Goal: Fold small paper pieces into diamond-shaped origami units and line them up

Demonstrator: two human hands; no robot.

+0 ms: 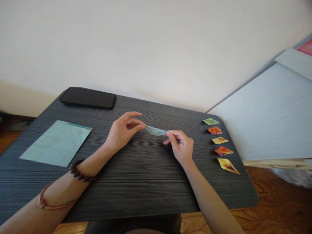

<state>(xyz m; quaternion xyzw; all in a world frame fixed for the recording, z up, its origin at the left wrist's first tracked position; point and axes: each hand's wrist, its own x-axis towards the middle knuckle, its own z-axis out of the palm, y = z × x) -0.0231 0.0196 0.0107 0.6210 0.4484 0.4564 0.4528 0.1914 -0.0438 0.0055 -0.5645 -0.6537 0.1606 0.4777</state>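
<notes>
A small pale blue folded paper piece [155, 130] is held just above the dark striped table [136, 182], near its middle. My left hand [123, 130] pinches the paper's left tip between thumb and fingers. My right hand [180, 146] pinches its right tip. Both forearms reach in from the near edge; the left wrist wears a dark bead bracelet and a thin reddish band.
A creased pale blue paper sheet [57, 143] lies flat at the left. A black phone [88, 97] rests at the back left. Several folded paper pieces [220, 140], green, orange and yellow, line the right edge. A grey-white board [273, 113] leans at the right.
</notes>
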